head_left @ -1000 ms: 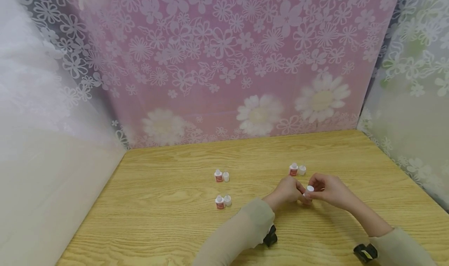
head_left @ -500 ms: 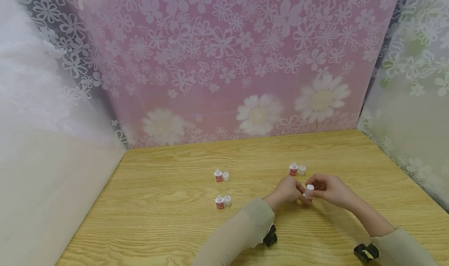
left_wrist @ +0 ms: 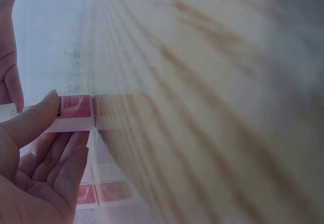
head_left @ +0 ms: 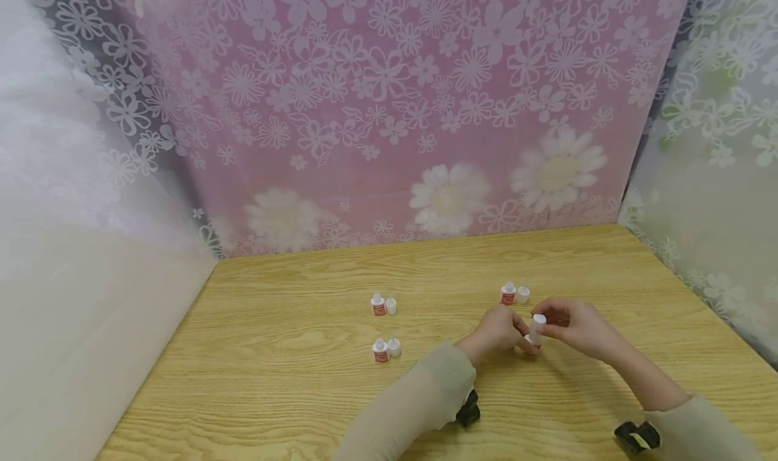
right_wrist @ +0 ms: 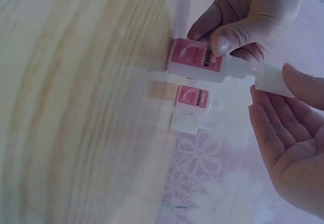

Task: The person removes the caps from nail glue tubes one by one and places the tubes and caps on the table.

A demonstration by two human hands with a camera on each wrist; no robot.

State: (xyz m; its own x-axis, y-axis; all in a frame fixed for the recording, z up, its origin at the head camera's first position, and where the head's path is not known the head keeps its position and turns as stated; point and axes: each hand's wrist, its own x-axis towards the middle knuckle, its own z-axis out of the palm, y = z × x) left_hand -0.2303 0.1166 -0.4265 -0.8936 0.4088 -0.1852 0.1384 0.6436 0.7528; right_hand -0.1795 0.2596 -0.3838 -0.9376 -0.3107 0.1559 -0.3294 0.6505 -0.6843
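In the right wrist view, a small white bottle with a red label [right_wrist: 197, 59] stands on the table, its threaded neck and nozzle showing. My left hand [head_left: 498, 327] grips it between thumb and fingers. The white cap [right_wrist: 272, 79] is pinched by the thumb and fingers of my right hand [head_left: 574, 327]. It is off the threads, with its rim right at the nozzle tip. Behind my hands stands another uncapped bottle [head_left: 508, 293], and a white cap [head_left: 524, 295] sits beside it.
To the left on the wooden table [head_left: 273, 380] stand two more uncapped bottles, one farther [head_left: 379, 305] and one nearer [head_left: 381, 350], each with a cap beside it. Flowered pink sheeting [head_left: 377, 110] hangs along the back edge, with pale sheeting on both sides.
My right hand has raised the cap upward from the bottle's neck. My left hand has stayed in place on the bottle.
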